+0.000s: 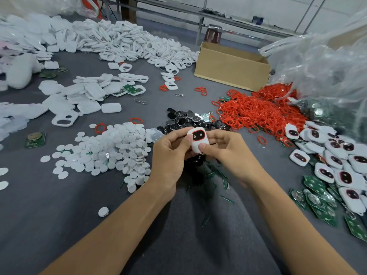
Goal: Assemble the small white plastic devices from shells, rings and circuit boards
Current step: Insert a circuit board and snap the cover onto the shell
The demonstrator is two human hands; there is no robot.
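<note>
Both hands hold one small white device (pixel 199 144) just above the grey desk (pixel 59 225), mid-view. The left hand (pixel 168 155) curls round its left edge with the thumb against the face. The right hand (pixel 228 151) pinches the lower end, thumb on the front and fingers behind. Its dark window (pixel 198 136) is edged in red. The shell looks light, stiff and smooth, so it is likely to slip in the fingers; the rim seems the best place to squeeze, keeping thumbs off the window. The loose red rings (pixel 258 112) heaped to the right look soft and floppy, likely to tangle, and are best lifted singly. The green circuit boards (pixel 321 203) at the right look thin and rigid, and are better held by their edges. An open cardboard box (pixel 232 68) stands beyond the rings, but its inside is hidden from here. A large clear plastic bag (pixel 327 66) slumps at the right, with rings and boards spilling at its mouth; what lies deeper in is too blurred to tell.
</note>
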